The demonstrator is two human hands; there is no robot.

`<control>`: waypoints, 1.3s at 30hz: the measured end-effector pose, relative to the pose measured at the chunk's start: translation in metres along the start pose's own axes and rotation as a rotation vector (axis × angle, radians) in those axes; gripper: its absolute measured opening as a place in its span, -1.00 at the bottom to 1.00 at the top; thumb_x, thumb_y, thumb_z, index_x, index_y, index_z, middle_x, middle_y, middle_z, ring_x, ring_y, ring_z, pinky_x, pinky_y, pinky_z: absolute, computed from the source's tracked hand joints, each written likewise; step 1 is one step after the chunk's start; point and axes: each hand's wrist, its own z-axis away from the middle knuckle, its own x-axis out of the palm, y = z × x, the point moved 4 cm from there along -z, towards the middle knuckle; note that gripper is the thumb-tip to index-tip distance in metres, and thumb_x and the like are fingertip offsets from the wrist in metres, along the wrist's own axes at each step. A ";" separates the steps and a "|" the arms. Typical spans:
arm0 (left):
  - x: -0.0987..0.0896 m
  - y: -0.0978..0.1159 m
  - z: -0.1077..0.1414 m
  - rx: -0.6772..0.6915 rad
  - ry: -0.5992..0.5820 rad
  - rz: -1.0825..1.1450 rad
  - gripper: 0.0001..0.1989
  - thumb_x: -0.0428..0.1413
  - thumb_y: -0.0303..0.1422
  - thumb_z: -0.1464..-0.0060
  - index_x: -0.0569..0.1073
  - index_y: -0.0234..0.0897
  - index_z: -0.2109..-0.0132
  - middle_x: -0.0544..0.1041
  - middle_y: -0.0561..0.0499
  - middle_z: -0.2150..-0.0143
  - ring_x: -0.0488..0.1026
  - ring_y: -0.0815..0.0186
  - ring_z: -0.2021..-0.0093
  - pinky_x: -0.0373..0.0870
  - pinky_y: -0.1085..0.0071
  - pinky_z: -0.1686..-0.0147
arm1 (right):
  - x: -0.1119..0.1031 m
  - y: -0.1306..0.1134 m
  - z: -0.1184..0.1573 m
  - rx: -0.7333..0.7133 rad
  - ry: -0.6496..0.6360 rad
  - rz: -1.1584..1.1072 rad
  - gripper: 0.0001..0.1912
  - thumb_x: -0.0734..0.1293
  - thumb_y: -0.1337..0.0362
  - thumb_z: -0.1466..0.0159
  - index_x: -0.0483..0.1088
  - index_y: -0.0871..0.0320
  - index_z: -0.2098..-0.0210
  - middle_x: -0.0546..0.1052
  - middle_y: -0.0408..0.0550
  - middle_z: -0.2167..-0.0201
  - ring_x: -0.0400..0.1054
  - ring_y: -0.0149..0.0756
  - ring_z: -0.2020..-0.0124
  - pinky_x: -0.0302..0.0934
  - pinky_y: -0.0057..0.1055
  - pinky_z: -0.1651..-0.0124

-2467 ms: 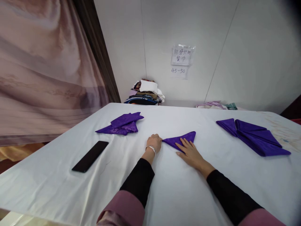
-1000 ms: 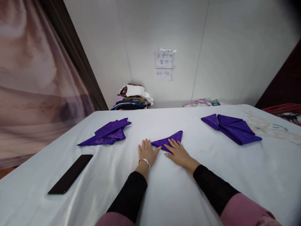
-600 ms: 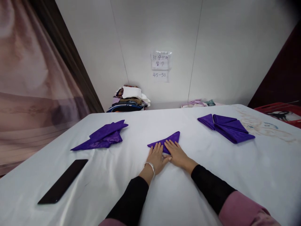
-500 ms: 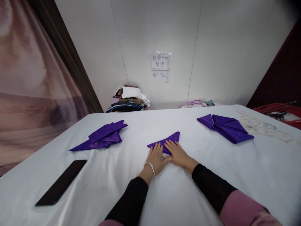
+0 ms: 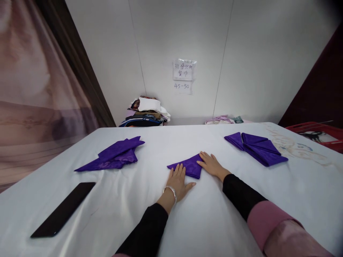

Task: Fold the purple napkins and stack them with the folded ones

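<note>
A small folded purple napkin [image 5: 190,167] lies on the white tablecloth in front of me, pointed at its left end. My left hand [image 5: 178,181], with a silver bangle at the wrist, rests flat on the left part of it. Its fingertips press the cloth and its thumb stretches to the right. Over the napkin's upper right corner lies my right hand [image 5: 211,164], fingers extended and thumb apart, hiding that corner. Two other folded purple napkins, a left one [image 5: 115,155] and a right one [image 5: 259,146], lie farther out on either side.
A dark flat slab [image 5: 64,208] lies at the left of the white-covered table [image 5: 112,214]. Behind the far edge are a stack of folded cloths [image 5: 146,111] and a lilac cloth [image 5: 221,120]. A red basket [image 5: 332,145] stands at right. A handwritten sign [image 5: 183,71] hangs on the wall.
My right hand has slid right, from the napkin's middle to its upper right corner, and now lies apart from my left. The corner that stuck up at right is now covered.
</note>
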 end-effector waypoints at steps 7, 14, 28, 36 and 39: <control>-0.002 0.001 0.001 -0.003 -0.022 -0.005 -0.11 -0.38 0.16 -0.05 -0.03 -0.50 -0.27 -0.08 -0.21 -0.33 -0.22 0.09 -0.32 -0.25 0.07 -0.23 | -0.010 0.020 -0.014 0.112 0.118 -0.173 -0.39 0.14 -0.03 -0.21 0.17 0.14 -0.17 0.11 0.01 -0.24 -0.15 -0.17 -0.28 -0.40 -0.14 -0.26; -0.003 0.001 -0.001 0.002 -0.027 0.000 -0.13 -0.39 0.15 -0.06 -0.03 -0.47 -0.28 -0.10 -0.19 -0.33 -0.25 0.09 -0.32 -0.27 0.08 -0.24 | -0.017 0.020 0.012 0.236 0.278 -0.460 -0.51 0.09 0.06 -0.25 0.30 0.22 -0.03 0.44 0.08 0.02 0.31 -0.20 0.01 0.20 -0.30 -0.01; -0.006 0.002 -0.002 -0.003 -0.027 -0.008 -0.17 -0.30 0.10 -0.08 -0.01 -0.51 -0.27 -0.06 -0.22 -0.32 -0.21 0.09 -0.32 -0.25 0.07 -0.23 | 0.012 -0.056 0.046 0.347 -0.038 -0.934 -0.15 0.33 0.16 -0.14 -0.19 0.21 -0.27 0.50 0.00 0.36 0.41 -0.35 0.56 0.39 -0.35 0.50; -0.002 -0.005 -0.008 0.004 -0.006 -0.101 -0.18 -0.30 0.08 -0.08 0.02 -0.52 -0.26 -0.05 -0.21 -0.31 -0.17 0.09 -0.31 -0.19 0.09 -0.22 | 0.020 -0.056 0.036 0.281 -0.009 -0.765 -0.34 0.17 0.36 -0.22 -0.18 0.29 -0.26 0.52 -0.02 0.39 0.45 -0.33 0.50 0.38 -0.38 0.44; -0.002 -0.006 -0.009 0.007 -0.013 -0.112 -0.17 -0.30 0.08 -0.08 0.01 -0.53 -0.26 -0.04 -0.22 -0.31 -0.16 0.09 -0.31 -0.18 0.08 -0.22 | 0.011 -0.055 0.039 0.238 0.037 -0.596 -0.42 0.22 0.33 -0.19 0.06 0.24 -0.19 0.52 0.00 0.39 0.46 -0.21 0.38 0.36 -0.24 0.30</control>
